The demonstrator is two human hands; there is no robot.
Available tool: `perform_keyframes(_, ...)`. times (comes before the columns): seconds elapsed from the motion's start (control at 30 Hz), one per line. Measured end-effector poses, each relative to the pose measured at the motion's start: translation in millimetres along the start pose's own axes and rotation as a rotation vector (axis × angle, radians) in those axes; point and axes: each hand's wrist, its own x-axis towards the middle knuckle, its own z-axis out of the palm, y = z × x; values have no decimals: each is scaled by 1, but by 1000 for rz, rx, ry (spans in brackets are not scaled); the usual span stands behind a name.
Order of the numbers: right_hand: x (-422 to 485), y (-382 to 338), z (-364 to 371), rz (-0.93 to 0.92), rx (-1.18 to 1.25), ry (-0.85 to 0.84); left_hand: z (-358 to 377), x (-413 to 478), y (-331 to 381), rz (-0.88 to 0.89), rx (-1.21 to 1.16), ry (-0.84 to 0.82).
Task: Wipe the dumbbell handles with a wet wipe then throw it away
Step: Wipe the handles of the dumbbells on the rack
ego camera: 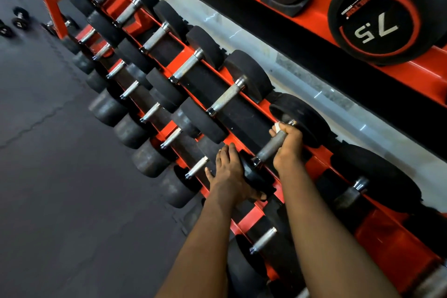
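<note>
Dumbbell [300, 126], black-headed, lying on the upper tier of the red rack [382, 237]. Handle [271, 146]: knurled steel, its far end enclosed by the right hand [289, 146]. Grip closed round wet wipe [278, 126] and bar together, with a white corner of the wipe showing past the fingers beside the far head. Left hand [229, 174]: laid flat against the near head [254, 176], fingers straight, holding nothing. Neighbouring dumbbells [225, 99]: ranked along both tiers. Weight plate [377, 29] marked 7.5, stored above. Floor [60, 176]: dark matting.
</note>
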Motion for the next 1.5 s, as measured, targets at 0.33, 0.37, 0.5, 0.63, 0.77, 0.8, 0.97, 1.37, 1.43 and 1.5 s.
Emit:
perform_keyframes(0.33,-15,14,-17,-35,3,-97,-2,0,1,-15,-16,-24)
perform_keyframes(0.37,-11,7,-13,-18,23,-84,-2,-1,1,-14,-12,-25)
perform_keyframes(0.5,7,11,-13,-28,40,-137,-6,-2,3,-10,-19,-45)
perform_keyframes(0.63,2,32,-28,68,-162,-243,-7,-4,4,-22,2,-48)
perform_keyframes(0.77,4,26,-35,111,-361,-201,-8,-6,5,-11,-1,-44)
perform_keyframes(0.8,7,20,-35,84,-317,-170,-7,-6,6,-9,2,-46)
perform_keyframes(0.97,12,15,-21,-73,-92,-40,-6,-3,4,-23,-8,-25)
perform_keyframes(1.37,13,30,-34,-97,-119,-6,-5,-4,4,-20,1,-39)
perform_keyframes(1.43,12,30,-27,-77,-151,-19,-5,-3,4,-14,-5,-37)
perform_keyframes(1.5,7,35,-31,-33,-302,-46,-5,-3,3,-13,-4,-35)
